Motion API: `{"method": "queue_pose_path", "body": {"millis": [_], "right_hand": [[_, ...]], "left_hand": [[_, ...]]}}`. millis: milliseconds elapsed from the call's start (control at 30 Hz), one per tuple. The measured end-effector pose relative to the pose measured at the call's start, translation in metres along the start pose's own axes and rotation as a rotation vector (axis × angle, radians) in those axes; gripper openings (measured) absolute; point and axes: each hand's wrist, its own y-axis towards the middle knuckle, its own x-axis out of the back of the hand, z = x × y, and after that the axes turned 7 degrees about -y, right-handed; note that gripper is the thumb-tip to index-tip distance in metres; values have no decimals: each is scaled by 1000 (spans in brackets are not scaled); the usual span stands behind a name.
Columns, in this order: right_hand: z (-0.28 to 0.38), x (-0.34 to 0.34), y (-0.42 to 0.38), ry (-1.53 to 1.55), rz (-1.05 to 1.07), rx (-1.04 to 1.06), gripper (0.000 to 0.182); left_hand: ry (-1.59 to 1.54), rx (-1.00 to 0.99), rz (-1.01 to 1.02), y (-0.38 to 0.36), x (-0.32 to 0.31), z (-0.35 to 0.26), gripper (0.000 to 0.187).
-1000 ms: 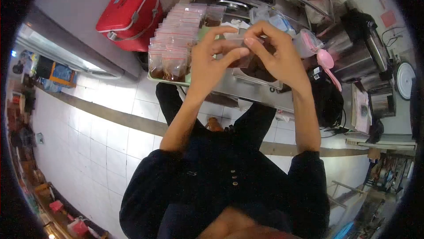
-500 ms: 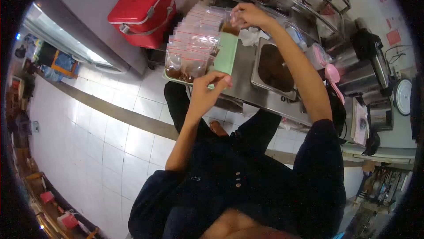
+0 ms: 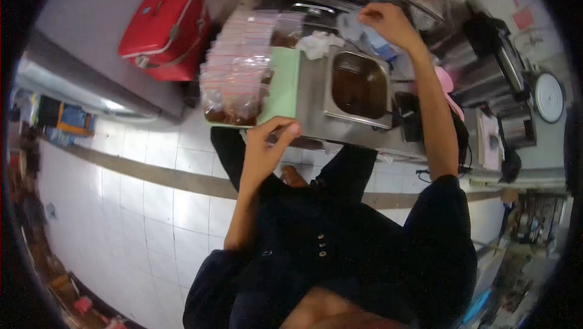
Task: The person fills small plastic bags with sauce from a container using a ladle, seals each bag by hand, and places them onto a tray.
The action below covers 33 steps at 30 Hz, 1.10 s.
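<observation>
My left hand is at the front edge of the steel counter, thumb and index finger nearly meeting and nothing visible between them. Just beyond it stands a pale green tray with overlapping rows of clear zip bags; dark brown contents show in the nearest ones. Higher up on the right, my right hand hovers over clear and bluish plastic packaging. Its fingers are bent and somewhat apart, and I see nothing in them. Below that forearm sits a steel pan of dark brown liquid.
White crumpled tissue lies between tray and pan. A red cooler box stands at the left. Beside my right forearm are a pink ladle and large steel pots. Steel racks run along the back.
My right hand has left a zip bag at the tray's far end and moved right, over the plastic packaging. My left hand keeps its pose; the whole view has shifted.
</observation>
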Motion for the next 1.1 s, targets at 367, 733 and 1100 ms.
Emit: {"method": "queue_pose_path", "body": {"millis": [367, 733, 1100], "right_hand": [[-233, -13, -132, -270, -105, -424, 18], [-124, 31, -148, 298, -517, -352, 21], [153, -14, -218, 640, -274, -83, 16]], "left_hand": [[-6, 68, 160, -1, -47, -7, 21], [45, 19, 235, 2, -63, -30, 18], [-49, -84, 5, -7, -91, -47, 16]]}}
